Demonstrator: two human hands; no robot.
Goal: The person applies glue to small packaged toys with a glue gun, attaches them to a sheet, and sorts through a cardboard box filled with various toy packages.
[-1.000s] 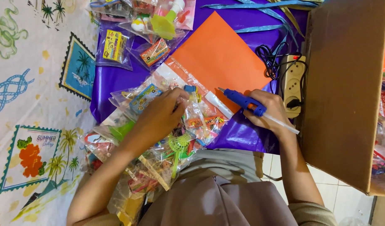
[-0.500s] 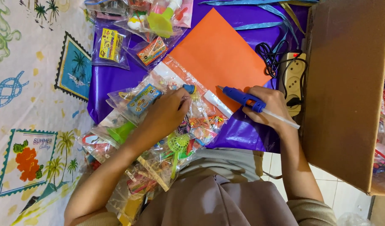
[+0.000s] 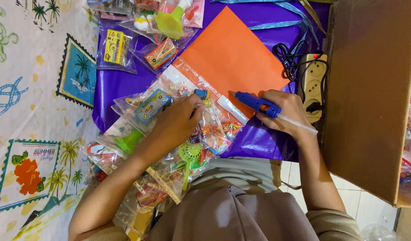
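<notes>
My left hand [image 3: 172, 125] presses down on a clear plastic bag of small toys [image 3: 205, 118] lying on the purple sheet [image 3: 125, 82]. The bag's white top strip [image 3: 230, 109] lies over the edge of an orange paper sheet [image 3: 232, 53]. My right hand [image 3: 288, 114] grips a blue glue gun [image 3: 256, 102] with a clear glue stick out the back; its nozzle points left, just above the bag's top strip.
More clear bags of toys [image 3: 143, 174] are piled by my lap and at the top [image 3: 158, 22]. A beige power strip [image 3: 313, 85] with black cords lies right of the orange paper. A large cardboard box [image 3: 370, 89] stands at the right. A printed cloth [image 3: 31, 111] covers the left.
The view has shifted slightly. My right hand and the glue gun edged a little left and up toward the bag's top strip; my left hand stays on the bag.
</notes>
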